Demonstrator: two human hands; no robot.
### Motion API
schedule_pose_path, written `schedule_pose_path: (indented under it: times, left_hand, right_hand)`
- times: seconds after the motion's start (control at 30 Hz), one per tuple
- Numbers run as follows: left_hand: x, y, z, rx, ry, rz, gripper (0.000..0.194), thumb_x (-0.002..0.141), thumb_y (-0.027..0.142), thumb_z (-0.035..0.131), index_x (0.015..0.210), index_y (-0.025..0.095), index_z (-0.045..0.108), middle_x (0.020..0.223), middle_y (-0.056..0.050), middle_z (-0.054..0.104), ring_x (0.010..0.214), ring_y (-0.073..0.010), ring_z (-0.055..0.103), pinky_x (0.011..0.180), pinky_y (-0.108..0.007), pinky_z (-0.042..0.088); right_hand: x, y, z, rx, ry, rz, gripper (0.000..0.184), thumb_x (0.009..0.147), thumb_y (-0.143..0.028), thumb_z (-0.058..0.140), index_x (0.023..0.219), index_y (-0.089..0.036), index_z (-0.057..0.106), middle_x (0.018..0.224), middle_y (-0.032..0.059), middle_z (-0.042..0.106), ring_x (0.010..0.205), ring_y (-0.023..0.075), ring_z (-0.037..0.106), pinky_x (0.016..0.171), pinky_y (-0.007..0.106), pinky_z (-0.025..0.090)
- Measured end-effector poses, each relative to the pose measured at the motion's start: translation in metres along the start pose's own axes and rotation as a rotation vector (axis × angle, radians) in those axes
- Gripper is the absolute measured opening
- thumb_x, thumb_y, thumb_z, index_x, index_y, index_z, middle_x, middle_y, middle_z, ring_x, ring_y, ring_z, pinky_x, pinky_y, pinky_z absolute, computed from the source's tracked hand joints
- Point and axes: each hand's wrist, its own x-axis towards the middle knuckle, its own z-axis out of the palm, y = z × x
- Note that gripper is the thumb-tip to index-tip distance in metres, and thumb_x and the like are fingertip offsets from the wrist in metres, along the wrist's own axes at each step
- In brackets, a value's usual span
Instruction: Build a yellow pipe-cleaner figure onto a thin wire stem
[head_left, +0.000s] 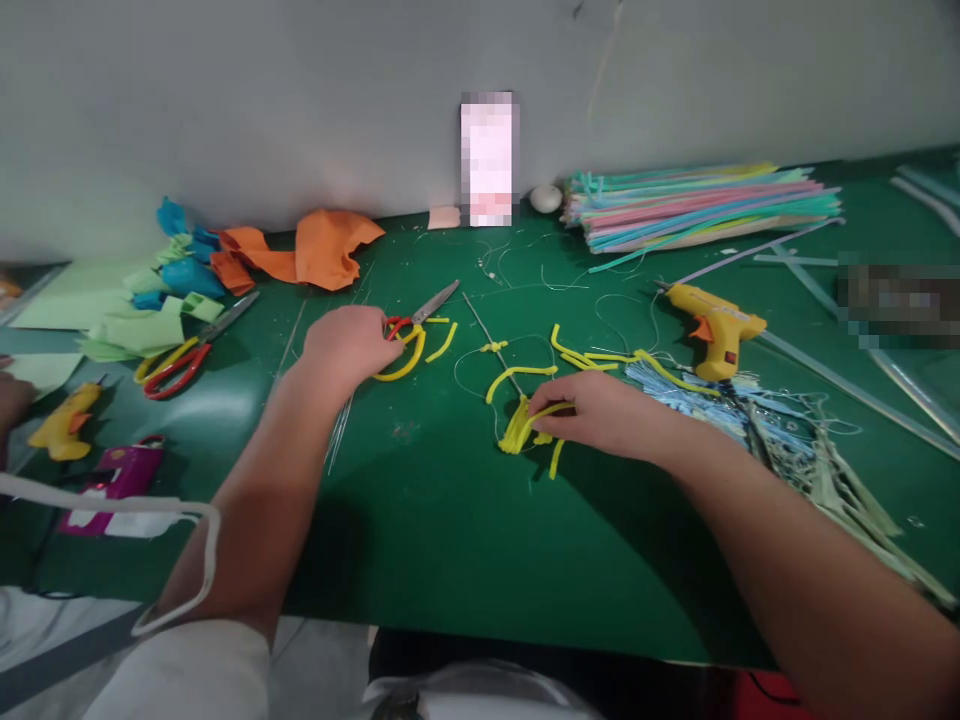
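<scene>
My left hand rests on the green table, fingers curled at the red and yellow handles of a pair of scissors whose blades point up and right. My right hand lies to the right, its fingers pinched on a small bundle of yellow pipe-cleaner pieces. More yellow pipe-cleaner pieces lie loose just beyond it, some beside a thin metal wire.
A yellow glue gun lies at the right, near a pile of blue and pale trimmings. Coloured straws are stacked at the back. At the left lie second scissors, orange fabric, green paper and another glue gun.
</scene>
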Motion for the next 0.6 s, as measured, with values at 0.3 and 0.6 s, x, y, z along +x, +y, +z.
schedule_pose_path:
  times: [0.3,0.6]
  left_hand:
    - [0.009,-0.004,0.017,-0.016,-0.043,0.03,0.035,0.067,0.046,0.066,0.089,0.02,0.065,0.079,-0.009,0.065,0.07,-0.025,0.059,0.062,-0.035,0.044]
    - [-0.004,0.004,0.014,-0.443,0.211,-0.014,0.025,0.072,0.034,0.062,0.091,0.02,0.055,0.085,-0.006,0.065,0.073,-0.0206,0.059,0.066,-0.033,0.045]
  right_hand:
    - [0.0,0.004,-0.004,-0.065,0.075,0.046,0.025,0.085,-0.035,0.055,0.1,-0.023,0.07,0.093,0.0035,0.076,0.078,0.0186,0.07,0.068,0.027,0.049]
    - [-0.005,0.001,-0.01,0.002,0.06,0.09,0.027,0.081,-0.041,0.058,0.098,-0.024,0.072,0.089,0.0016,0.075,0.07,0.0156,0.066,0.061,0.024,0.046]
